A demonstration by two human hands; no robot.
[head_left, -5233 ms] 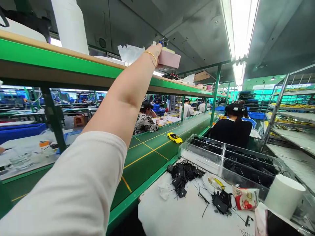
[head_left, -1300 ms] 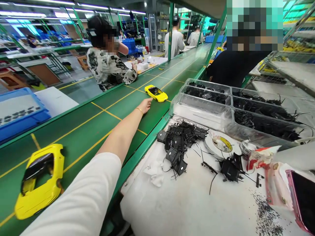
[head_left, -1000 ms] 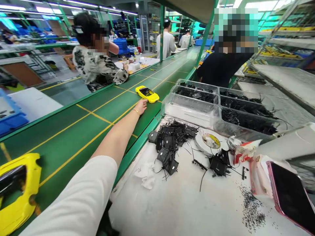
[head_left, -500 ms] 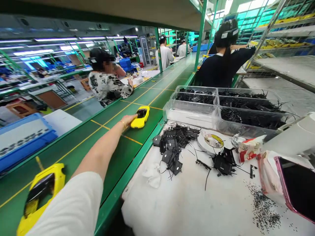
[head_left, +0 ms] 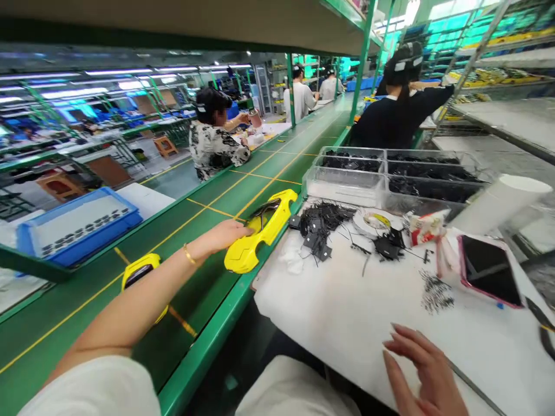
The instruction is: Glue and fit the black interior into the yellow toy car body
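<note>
Yellow car shell [head_left: 260,230], gripped at its tail by your left hand [head_left: 225,236], lies at the green belt's [head_left: 208,196] near edge beside the white bench [head_left: 347,300], your right hand [head_left: 427,375] open and empty above that bench, so bringing it across likely calls for a clean lift over the rail.

Yellow car shell [head_left: 260,231]: hard plastic, glossy, smooth; bracelet [head_left: 187,254] shiny gold-coloured metal; sleeve [head_left: 95,387] white matt cloth. Conveyor belt [head_left: 208,202]: green, matt, smooth, edged by a painted metal rail [head_left: 208,346] with slight sheen; bench cover [head_left: 347,300] white, matt, faintly rough, cloth or paper not distinguishable. Trays [head_left: 347,188] clear glossy plastic; loose parts [head_left: 323,222] black matt plastic; phone screen [head_left: 488,266] black glass, mirror-smooth.
</note>
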